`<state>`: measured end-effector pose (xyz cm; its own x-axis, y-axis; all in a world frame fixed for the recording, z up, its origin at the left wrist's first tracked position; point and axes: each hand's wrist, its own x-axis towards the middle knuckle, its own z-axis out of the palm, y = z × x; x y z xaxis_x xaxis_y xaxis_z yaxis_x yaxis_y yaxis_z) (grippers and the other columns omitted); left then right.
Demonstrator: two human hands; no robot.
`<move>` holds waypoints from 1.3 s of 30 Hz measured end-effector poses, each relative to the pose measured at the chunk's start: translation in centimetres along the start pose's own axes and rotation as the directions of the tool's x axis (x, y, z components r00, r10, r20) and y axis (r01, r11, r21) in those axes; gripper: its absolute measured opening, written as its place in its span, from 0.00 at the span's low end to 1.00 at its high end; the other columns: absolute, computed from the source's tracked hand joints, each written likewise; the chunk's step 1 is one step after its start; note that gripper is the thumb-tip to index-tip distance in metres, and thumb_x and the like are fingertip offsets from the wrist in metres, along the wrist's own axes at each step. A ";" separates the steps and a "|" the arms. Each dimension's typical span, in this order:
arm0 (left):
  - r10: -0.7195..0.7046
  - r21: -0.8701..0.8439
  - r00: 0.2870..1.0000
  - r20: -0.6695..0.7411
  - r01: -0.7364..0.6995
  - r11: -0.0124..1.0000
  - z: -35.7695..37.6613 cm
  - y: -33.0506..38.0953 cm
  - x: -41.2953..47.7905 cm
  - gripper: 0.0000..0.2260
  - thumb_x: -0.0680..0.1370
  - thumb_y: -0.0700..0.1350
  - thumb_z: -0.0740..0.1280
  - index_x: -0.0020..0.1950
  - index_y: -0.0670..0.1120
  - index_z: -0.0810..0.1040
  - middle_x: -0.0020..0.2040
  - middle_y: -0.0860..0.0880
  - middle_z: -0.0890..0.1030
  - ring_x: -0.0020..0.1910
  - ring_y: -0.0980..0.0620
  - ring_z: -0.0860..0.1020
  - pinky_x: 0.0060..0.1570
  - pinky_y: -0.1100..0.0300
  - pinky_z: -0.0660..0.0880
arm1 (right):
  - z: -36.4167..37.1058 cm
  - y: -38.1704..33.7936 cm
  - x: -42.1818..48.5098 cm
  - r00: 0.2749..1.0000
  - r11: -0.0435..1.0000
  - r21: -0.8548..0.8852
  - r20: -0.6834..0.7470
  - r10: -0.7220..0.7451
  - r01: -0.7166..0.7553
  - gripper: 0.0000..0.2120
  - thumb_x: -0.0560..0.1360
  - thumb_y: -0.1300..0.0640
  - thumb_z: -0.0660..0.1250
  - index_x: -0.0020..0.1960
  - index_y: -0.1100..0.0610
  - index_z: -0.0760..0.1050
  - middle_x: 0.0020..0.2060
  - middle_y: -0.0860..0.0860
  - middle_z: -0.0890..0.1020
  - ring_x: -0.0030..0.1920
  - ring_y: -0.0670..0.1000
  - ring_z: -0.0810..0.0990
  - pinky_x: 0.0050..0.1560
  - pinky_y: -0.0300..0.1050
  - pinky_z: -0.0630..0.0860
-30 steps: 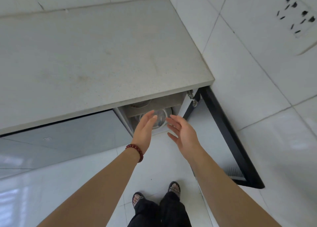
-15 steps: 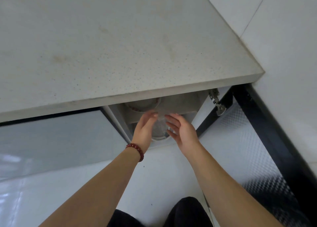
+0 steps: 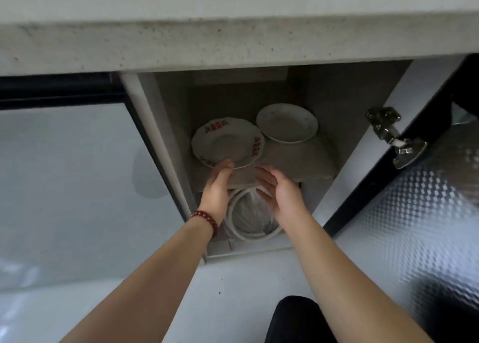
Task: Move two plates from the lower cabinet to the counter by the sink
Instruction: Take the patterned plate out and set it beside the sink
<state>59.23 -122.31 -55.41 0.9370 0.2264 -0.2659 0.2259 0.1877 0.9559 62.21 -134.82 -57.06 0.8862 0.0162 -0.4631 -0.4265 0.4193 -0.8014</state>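
Plates are seen on the upper shelf point(image 3: 298, 166) of the open lower cabinet point(image 3: 344, 96), and neither has yet been lifted, so the task is judged to be at its very start. Just past the fingertips of the left hand point(image 3: 216, 189) lies the red-patterned plate point(image 3: 228, 143); its near rim is touched, or all but touched, by those fingertips, though a closed grip cannot be made out. The left fingers are held loosely together and extended, not wrapped around anything. Beyond and to the right of both hands sits the plain white plate point(image 3: 287, 122), its rim just beside that of the patterned one, well apart from any finger. The right hand point(image 3: 281, 189) is held open with fingers spread and palm turned inward, nothing being gripped; it hovers in front of the shelf edge, near the patterned plate's right side but apart from it. Below the hands, on the cabinet floor, a white ring-shaped object point(image 3: 248, 235) with something translucent inside is seen. Above everything the thick edge of the worktop point(image 3: 233, 42) is visible; no plate is shown on it and the sink is out of view. Both plates are therefore still to be grasped, drawn out, raised and set down by the sink.
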 end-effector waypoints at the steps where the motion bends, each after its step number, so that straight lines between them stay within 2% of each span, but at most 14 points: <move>1: 0.006 -0.004 1.000 -0.006 -0.006 1.000 -0.2 -0.6 0.3 0.16 0.77 0.53 0.60 0.62 0.52 0.75 0.63 0.50 0.77 0.62 0.52 0.73 0.67 0.51 0.65 | -0.1 0.4 0.6 1.000 1.000 0.013 -0.004 -0.001 0.001 0.11 0.79 0.53 0.58 0.55 0.52 0.77 0.52 0.47 0.82 0.49 0.44 0.80 0.41 0.41 0.74; 3: 0.026 -0.017 1.000 0.002 -0.025 1.000 -0.4 -1.5 0.6 0.16 0.77 0.55 0.58 0.62 0.53 0.75 0.60 0.52 0.79 0.58 0.58 0.76 0.61 0.56 0.69 | -0.2 1.2 1.4 1.000 0.999 0.041 -0.010 -0.006 0.006 0.10 0.79 0.52 0.59 0.54 0.51 0.77 0.53 0.47 0.82 0.48 0.45 0.81 0.39 0.41 0.74; 5: 0.034 -0.055 0.999 0.013 -0.034 0.998 -0.6 -2.2 0.7 0.16 0.78 0.56 0.56 0.61 0.54 0.75 0.54 0.56 0.80 0.47 0.66 0.79 0.46 0.68 0.73 | -0.3 1.6 1.8 1.000 0.998 0.067 -0.010 -0.014 0.014 0.09 0.79 0.53 0.59 0.53 0.51 0.77 0.54 0.48 0.82 0.48 0.46 0.81 0.39 0.41 0.74; 7: 0.039 -0.065 0.999 0.021 -0.038 0.997 -0.8 -2.6 0.6 0.16 0.78 0.57 0.55 0.60 0.54 0.75 0.50 0.59 0.80 0.41 0.69 0.79 0.36 0.73 0.72 | -0.3 1.8 2.1 1.000 0.995 0.092 -0.003 -0.023 0.023 0.08 0.79 0.54 0.60 0.52 0.51 0.77 0.54 0.49 0.81 0.49 0.47 0.80 0.40 0.42 0.75; 11: 0.033 -0.065 0.999 0.005 -0.032 0.997 -1.2 -2.6 0.5 0.19 0.79 0.58 0.51 0.63 0.54 0.74 0.56 0.55 0.78 0.51 0.62 0.76 0.44 0.64 0.68 | -0.1 1.8 2.4 1.000 0.993 0.116 0.015 -0.002 0.000 0.11 0.78 0.54 0.61 0.58 0.54 0.77 0.54 0.50 0.81 0.50 0.48 0.80 0.42 0.43 0.75; 15: 0.031 -0.080 1.000 -0.003 -0.031 0.996 -1.5 -2.5 0.6 0.19 0.79 0.59 0.50 0.58 0.56 0.76 0.49 0.59 0.80 0.42 0.67 0.78 0.37 0.69 0.69 | 0.3 1.7 3.0 0.999 0.990 0.135 0.042 0.033 -0.039 0.15 0.79 0.53 0.59 0.62 0.56 0.74 0.55 0.53 0.79 0.49 0.49 0.79 0.42 0.43 0.74; 17: 0.036 -0.070 0.999 0.002 -0.036 0.997 -1.6 -2.8 0.6 0.19 0.79 0.59 0.48 0.60 0.56 0.74 0.52 0.58 0.79 0.47 0.64 0.77 0.41 0.66 0.69 | 0.6 1.8 3.5 0.997 0.990 0.135 0.063 0.039 -0.048 0.16 0.79 0.53 0.58 0.63 0.56 0.74 0.54 0.53 0.79 0.49 0.50 0.78 0.42 0.43 0.74; 19: 0.037 -0.074 0.999 0.007 -0.036 0.997 -1.7 -3.2 0.6 0.20 0.79 0.60 0.47 0.61 0.55 0.74 0.54 0.56 0.78 0.52 0.62 0.75 0.49 0.61 0.68 | 0.9 1.9 4.0 0.996 0.989 0.138 0.083 0.034 -0.045 0.16 0.80 0.52 0.57 0.63 0.56 0.73 0.52 0.53 0.78 0.50 0.51 0.77 0.48 0.45 0.74; 21: 0.025 -0.094 1.000 0.002 -0.025 0.995 -1.8 -3.5 0.6 0.21 0.79 0.60 0.46 0.59 0.55 0.74 0.53 0.57 0.78 0.52 0.62 0.74 0.56 0.58 0.65 | 1.0 2.0 4.4 0.995 0.988 0.152 0.101 0.016 -0.031 0.12 0.80 0.51 0.56 0.58 0.54 0.74 0.50 0.52 0.78 0.53 0.52 0.77 0.55 0.48 0.73; 24: 0.025 -0.113 1.000 -0.009 -0.026 0.993 -2.0 -3.6 0.7 0.22 0.79 0.60 0.45 0.61 0.53 0.73 0.53 0.57 0.78 0.50 0.62 0.74 0.54 0.60 0.66 | 1.3 2.0 4.6 0.991 0.988 0.154 0.137 -0.014 -0.008 0.09 0.81 0.51 0.55 0.49 0.49 0.73 0.52 0.52 0.78 0.54 0.52 0.77 0.55 0.48 0.73; 27: 0.014 -0.105 1.000 -0.020 -0.016 0.994 -2.1 -3.5 0.7 0.23 0.80 0.59 0.45 0.63 0.52 0.72 0.57 0.53 0.76 0.55 0.57 0.73 0.59 0.57 0.64 | 1.5 2.1 4.9 0.988 0.984 0.176 0.152 -0.024 -0.003 0.09 0.81 0.52 0.55 0.52 0.50 0.74 0.59 0.55 0.77 0.59 0.53 0.76 0.56 0.49 0.72; 31: 0.009 -0.083 1.000 -0.025 -0.011 0.997 -2.3 -3.8 0.4 0.24 0.80 0.59 0.45 0.64 0.50 0.72 0.60 0.50 0.75 0.59 0.53 0.72 0.63 0.54 0.62 | 1.3 2.2 5.2 0.988 0.970 0.241 0.152 -0.017 -0.020 0.11 0.80 0.50 0.57 0.56 0.52 0.74 0.62 0.58 0.77 0.62 0.56 0.76 0.62 0.52 0.72; 36: 0.001 -0.058 1.000 -0.022 -0.002 0.998 -2.8 -4.2 0.5 0.22 0.79 0.60 0.45 0.61 0.53 0.73 0.62 0.52 0.74 0.64 0.51 0.69 0.67 0.52 0.61 | 1.0 2.5 5.3 0.989 0.953 0.299 0.149 0.013 -0.058 0.13 0.79 0.48 0.56 0.57 0.53 0.73 0.61 0.59 0.77 0.63 0.57 0.75 0.57 0.51 0.73; 39: 0.002 -0.036 1.000 -0.016 -0.002 0.999 -2.8 -4.3 0.5 0.21 0.79 0.61 0.45 0.59 0.55 0.73 0.63 0.53 0.73 0.65 0.50 0.68 0.68 0.50 0.60 | 0.9 2.8 5.0 0.989 0.945 0.321 0.145 0.025 -0.071 0.12 0.80 0.47 0.55 0.52 0.53 0.73 0.58 0.60 0.78 0.61 0.58 0.76 0.51 0.51 0.74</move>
<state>57.98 -120.32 -60.05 0.9332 0.2417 -0.2661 0.2138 0.2219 0.9513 65.63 -132.78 -61.33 0.8922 0.1585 -0.4229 -0.4076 0.6860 -0.6027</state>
